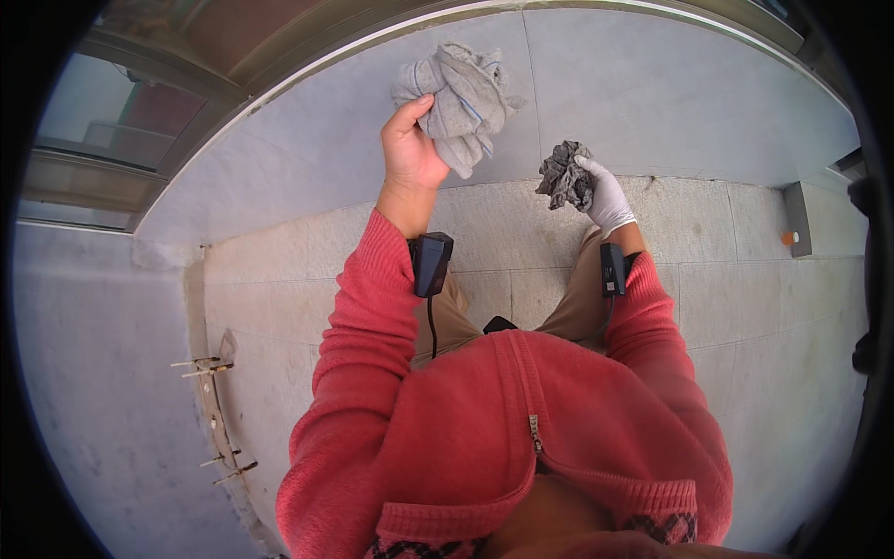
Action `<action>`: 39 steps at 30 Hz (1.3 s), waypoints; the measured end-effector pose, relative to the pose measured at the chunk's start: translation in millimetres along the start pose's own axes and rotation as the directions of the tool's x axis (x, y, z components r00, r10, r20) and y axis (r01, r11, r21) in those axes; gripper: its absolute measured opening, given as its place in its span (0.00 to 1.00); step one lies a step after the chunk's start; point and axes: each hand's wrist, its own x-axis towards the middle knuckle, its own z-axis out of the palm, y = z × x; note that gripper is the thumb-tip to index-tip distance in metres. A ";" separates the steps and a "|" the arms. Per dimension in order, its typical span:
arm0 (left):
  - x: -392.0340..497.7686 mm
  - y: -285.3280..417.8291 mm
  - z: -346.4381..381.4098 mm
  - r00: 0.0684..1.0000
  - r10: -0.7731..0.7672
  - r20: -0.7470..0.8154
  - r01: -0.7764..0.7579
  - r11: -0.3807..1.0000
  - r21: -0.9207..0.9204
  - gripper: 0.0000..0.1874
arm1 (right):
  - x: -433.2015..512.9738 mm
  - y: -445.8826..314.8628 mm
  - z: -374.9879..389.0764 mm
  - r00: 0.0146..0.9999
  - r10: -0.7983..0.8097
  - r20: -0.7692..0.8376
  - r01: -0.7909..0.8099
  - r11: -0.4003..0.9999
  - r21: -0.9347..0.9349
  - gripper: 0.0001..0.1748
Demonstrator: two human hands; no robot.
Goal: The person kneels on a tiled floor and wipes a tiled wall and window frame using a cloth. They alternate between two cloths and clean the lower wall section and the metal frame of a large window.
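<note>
Bare and raised in front of the grey tiled wall [614, 84], my left hand [413, 143] grips a crumpled light-grey cloth [464, 98] with thin blue stripes. The thumb lies over its near side, and a loose end hangs below the fingers. My right hand [606, 195] wears a white glove and holds a smaller, dark-stained grey rag [564, 176], bunched into a ball. It is lower and to the right of the left hand. The two cloths are apart. Whether either one touches the wall cannot be told.
At the upper left is a metal-framed window [112, 119]. Threaded metal rods [202, 367] stick out along the left wall's foot. On the right, a small orange container with a white cap [790, 239] is beside a grey ledge [797, 218]. Pale tiles [475, 227] cover the floor.
</note>
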 end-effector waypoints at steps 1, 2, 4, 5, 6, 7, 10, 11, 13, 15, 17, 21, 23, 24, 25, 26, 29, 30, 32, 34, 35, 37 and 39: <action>0.4 -2.4 -2.7 1.000 -0.025 0.003 0.025 1.000 0.005 0.23 | -1.6 -1.3 1.9 0.999 -0.030 0.040 0.024 0.991 0.129 0.19; 3.1 -5.5 -5.8 0.997 -0.050 -0.059 0.055 0.996 0.076 0.22 | -3.1 -4.4 2.5 0.993 -0.072 0.097 0.050 0.976 0.213 0.19; 6.8 -13.1 -14.4 0.984 -0.102 -0.147 0.127 0.977 0.171 0.18 | -6.0 -8.1 4.4 0.991 -0.098 0.086 0.068 0.950 0.303 0.19; 7.2 -15.1 -22.2 0.980 -0.077 -0.182 0.118 0.967 0.226 0.17 | -5.0 -8.7 7.4 0.988 -0.102 0.113 0.060 0.944 0.324 0.19; 9.1 -18.4 -26.0 0.981 -0.045 -0.191 0.098 0.955 0.280 0.17 | -6.6 -10.6 6.7 0.994 -0.104 -0.020 0.106 0.975 0.193 0.20; 10.9 -20.6 -32.1 0.987 0.003 -0.162 0.052 0.941 0.334 0.16 | -6.1 -10.6 8.4 0.995 -0.077 -0.057 0.086 0.981 0.174 0.22; 14.1 -23.5 -46.7 0.958 0.130 -0.256 0.063 0.773 0.631 0.15 | -7.8 -10.4 10.8 0.989 -0.114 0.092 0.088 0.965 0.248 0.23; 13.7 -24.0 -51.1 0.962 0.124 -0.243 0.040 0.817 0.575 0.14 | -8.3 -9.5 11.4 0.990 -0.122 0.066 0.104 0.968 0.228 0.24; 15.8 -25.7 -58.2 0.948 0.101 -0.300 0.052 0.885 0.463 0.13 | -6.8 -10.4 11.6 0.989 -0.138 0.056 0.123 0.969 0.215 0.24; 15.8 -24.1 -67.4 0.943 0.043 -0.331 0.085 0.928 0.362 0.13 | -6.0 -9.3 9.6 0.988 -0.131 0.076 0.111 0.968 0.227 0.25; 16.9 -22.7 -76.5 0.928 0.020 -0.372 0.089 0.958 0.274 0.14 | -2.7 -8.3 8.3 0.990 -0.134 0.037 0.122 0.965 0.234 0.26; 16.5 -17.0 -92.4 0.871 0.044 -0.490 0.003 0.996 0.094 0.16 | 0.8 -6.5 5.8 0.986 -0.142 0.089 0.121 0.970 0.210 0.25; 16.5 -12.7 -97.8 0.844 0.085 -0.529 -0.088 0.996 0.020 0.18 | 2.2 -6.8 4.6 0.994 -0.106 -0.035 0.110 0.978 0.177 0.25; 16.6 -8.7 -99.8 0.833 0.135 -0.536 -0.147 0.989 0.019 0.19 | 2.6 -6.7 4.4 0.993 -0.115 -0.007 0.115 0.979 0.169 0.25; 17.2 -3.4 -101.3 0.810 0.175 -0.560 -0.202 0.979 0.014 0.20 | 2.9 -6.5 4.5 0.993 -0.113 -0.033 0.117 0.979 0.165 0.25; 19.2 3.6 -102.9 0.804 0.231 -0.547 -0.257 0.966 0.029 0.20 | 2.7 -6.4 4.3 0.991 -0.131 0.036 0.123 0.978 0.169 0.25; 28.9 33.0 -112.4 0.761 0.373 -0.530 -0.400 0.914 0.069 0.20 | 4.4 -5.1 5.3 0.991 -0.131 0.032 0.126 0.985 0.119 0.27; 32.2 47.6 -119.4 0.752 0.418 -0.510 -0.440 0.894 0.085 0.20 | 5.2 -5.4 5.1 0.994 -0.111 -0.009 0.112 0.987 0.113 0.27; 40.7 78.7 -139.4 0.707 0.503 -0.497 -0.512 0.849 0.129 0.19 | 7.2 -4.9 4.6 0.994 -0.107 0.022 0.103 0.986 0.129 0.27; 48.1 111.7 -167.3 0.638 0.573 -0.514 -0.568 0.801 0.188 0.18 | 8.6 -4.7 3.2 0.996 -0.088 -0.032 0.092 0.987 0.134 0.26; 51.3 128.3 -182.9 0.617 0.594 -0.516 -0.587 0.784 0.200 0.18 | 8.9 -4.2 2.5 0.995 -0.096 -0.016 0.097 0.986 0.137 0.26; 58.2 160.2 -213.6 0.588 0.636 -0.500 -0.628 0.749 0.214 0.17 | 9.9 -3.7 1.3 0.993 -0.114 -0.002 0.113 0.985 0.130 0.26; 73.1 185.5 -236.0 0.580 0.666 -0.470 -0.634 0.731 0.253 0.16 | 10.9 -3.0 0.2 0.994 -0.109 0.013 0.107 0.986 0.127 0.26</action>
